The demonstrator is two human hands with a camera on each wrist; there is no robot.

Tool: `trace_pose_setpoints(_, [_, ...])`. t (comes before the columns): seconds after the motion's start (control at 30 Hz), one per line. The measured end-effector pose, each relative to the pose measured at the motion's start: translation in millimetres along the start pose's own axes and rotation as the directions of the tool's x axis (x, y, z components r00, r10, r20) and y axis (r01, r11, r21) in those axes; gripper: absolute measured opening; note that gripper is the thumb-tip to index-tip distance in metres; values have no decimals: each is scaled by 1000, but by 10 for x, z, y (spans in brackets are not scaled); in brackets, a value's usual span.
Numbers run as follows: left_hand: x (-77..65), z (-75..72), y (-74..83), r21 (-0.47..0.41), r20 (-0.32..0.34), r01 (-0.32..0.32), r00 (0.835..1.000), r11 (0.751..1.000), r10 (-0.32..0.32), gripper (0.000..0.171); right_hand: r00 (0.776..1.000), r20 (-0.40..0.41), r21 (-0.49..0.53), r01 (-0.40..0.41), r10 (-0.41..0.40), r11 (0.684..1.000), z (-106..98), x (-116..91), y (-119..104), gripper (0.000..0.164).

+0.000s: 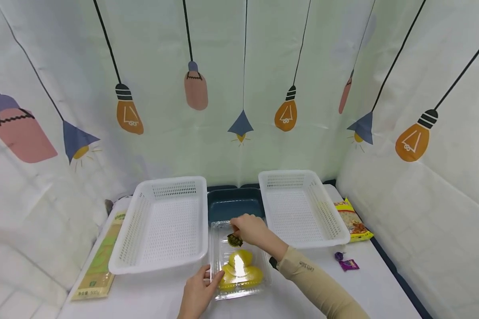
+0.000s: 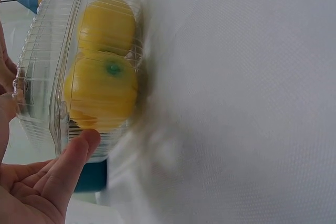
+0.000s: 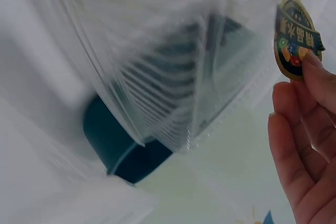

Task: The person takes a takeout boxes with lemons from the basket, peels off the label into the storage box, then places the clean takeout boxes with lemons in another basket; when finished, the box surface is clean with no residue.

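Box (image 1: 228, 257) of clear plastic on tabletop (image 1: 375, 283), long axis roughly 12-to-6, gripped at 8 o'clock between left hand's (image 1: 197, 290) thumb and fingers, label (image 1: 235, 240) toward 12 pinched by right hand (image 1: 250, 228).

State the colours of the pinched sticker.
Mostly black sticker, gold rim; best in the right wrist view.

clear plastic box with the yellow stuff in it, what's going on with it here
A person is handling the clear plastic box: the right hand pinches a dark oval label above it, while the left hand touches the box's side. I can't tell whether the label is fully off. The yellow produce is inside, under a lid that looks closed. The box sits in front of a dark teal tub.
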State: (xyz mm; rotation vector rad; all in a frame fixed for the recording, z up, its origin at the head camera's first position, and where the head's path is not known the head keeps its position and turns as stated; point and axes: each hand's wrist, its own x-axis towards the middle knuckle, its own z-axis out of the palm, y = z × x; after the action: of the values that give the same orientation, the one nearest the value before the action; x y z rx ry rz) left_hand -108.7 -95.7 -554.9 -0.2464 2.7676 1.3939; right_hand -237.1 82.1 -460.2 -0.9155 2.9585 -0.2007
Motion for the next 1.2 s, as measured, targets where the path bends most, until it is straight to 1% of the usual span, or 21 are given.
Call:
trace_pose_setpoints(0.13, [4, -21, 7, -5, -7, -13, 1000, 1000, 13, 69, 999, -50, 9, -16, 16, 1000, -113, 97, 40, 7])
trace_pose_setpoints(0.2, [0, -19, 8, -7, -9, -8, 1000, 1000, 7, 68, 998, -64, 11, -19, 20, 1000, -167, 132, 50, 5])
trace_pose_setpoints(0.37, [-10, -20, 19, -5, 6, 18, 1000, 1000, -18, 70, 998, -61, 32, -32, 34, 999, -286, 206, 54, 5])
trace_pose_setpoints(0.47, [-9, -20, 24, -9, 11, 15, 1000, 1000, -15, 71, 997, -63, 52, -41, 44, 998, -336, 266, 76, 5])
trace_pose_setpoints(0.67, [-4, -4, 27, -12, 1, 4, 1000, 1000, -4, 69, 995, -86, 87, -46, 53, 995, -402, 454, 207, 7])
trace_pose_setpoints(0.8, [-7, -11, 19, -15, 4, 16, 1000, 1000, -16, 70, 993, -103, 67, -46, 53, 997, -434, 606, 311, 8])
trace_pose_setpoints(0.87, [-14, -18, 15, -22, 6, 23, 1000, 999, -23, 70, 994, -97, 61, -47, 53, 997, -452, 677, 352, 8])
trace_pose_setpoints(1.0, [-16, -25, 9, -27, 8, 28, 1000, 999, -28, 71, 996, -61, 79, -52, 57, 996, -486, 799, 419, 6])
trace_pose_setpoints(1.1, [-11, -21, 10, -30, 15, 38, 999, 999, -38, 72, 998, -22, 86, -52, 54, 995, -486, 870, 450, 5])
trace_pose_setpoints(1.2, [-12, -19, 10, -34, 14, 36, 999, 999, -35, 72, 999, 20, 78, -47, 45, 996, -461, 937, 460, 4])
